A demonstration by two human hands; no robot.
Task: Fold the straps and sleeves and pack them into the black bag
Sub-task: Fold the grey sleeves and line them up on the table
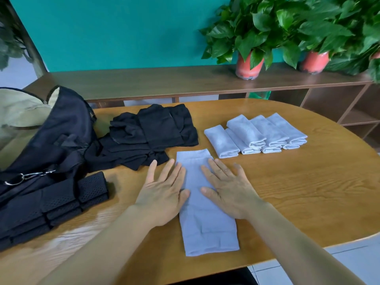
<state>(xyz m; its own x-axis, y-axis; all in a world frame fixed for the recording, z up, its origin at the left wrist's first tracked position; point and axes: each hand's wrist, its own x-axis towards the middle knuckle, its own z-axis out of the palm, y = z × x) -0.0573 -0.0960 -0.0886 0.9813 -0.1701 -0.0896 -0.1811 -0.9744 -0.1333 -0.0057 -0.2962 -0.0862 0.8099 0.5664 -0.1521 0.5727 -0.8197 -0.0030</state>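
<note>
- A rounded wooden tabletop fills the view, with a pale tiled floor showing past its near right edge.
- Nearest the person, one light grey sleeve lies flat and unfolded on the tabletop, its length running away from the body and its ribbed cuff at the far end.
- The left hand rests palm down across the sleeve's left edge. Its grip is slack: the fingers are straight and spread, the thumb and forefinger lie on the cloth, and the other fingers lie on bare wood.
- The right hand lies palm down on the sleeve's right side, fingers likewise straight and holding nothing. The sleeve sits under and between both hands, with its near half free of them.
- At the left edge, folded black perforated straps are stacked in rows against the black bag, which slumps unzipped behind them, a metal clip on its front.
- Beyond the left hand, a loose pile of black sleeves sits beside the bag.
- Beyond the right hand, several folded grey sleeves overlap in a neat row, well apart from the bag.
- Farthest off, a brown shelf carries leafy plants in red pots before a teal wall.
</note>
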